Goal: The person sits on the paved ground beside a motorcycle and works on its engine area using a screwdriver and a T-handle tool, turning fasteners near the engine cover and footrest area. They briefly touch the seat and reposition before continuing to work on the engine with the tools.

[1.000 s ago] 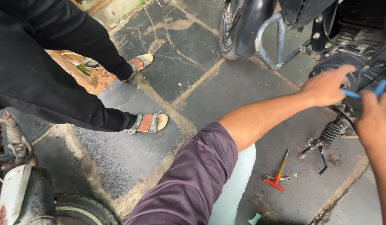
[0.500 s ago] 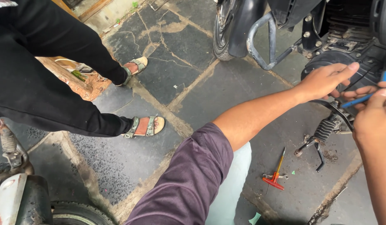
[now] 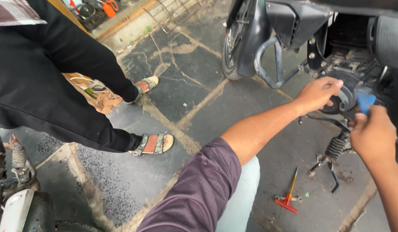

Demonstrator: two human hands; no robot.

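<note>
- Up at the far right of the head view, the left hand lies on the round black engine cover low on the side of a motorcycle; its fingers are curled together over the cover's rim, touching it.
- Just to the right, the right hand is closed around a tool with a blue handle, whose top sticks up above the knuckles, just beside the same cover.
- Below the two hands, a black spring with a bent metal stand lies on the stone floor.
- Nearer, a red T-shaped tool lies on the floor, well apart from both hands.
- On the left, another person in black trousers stands in sandals on the slabs.
- At the near left corner, part of another vehicle with a tyre shows.
- The motorcycle's front wheel and a grey crash guard stand far, left of the cover.
</note>
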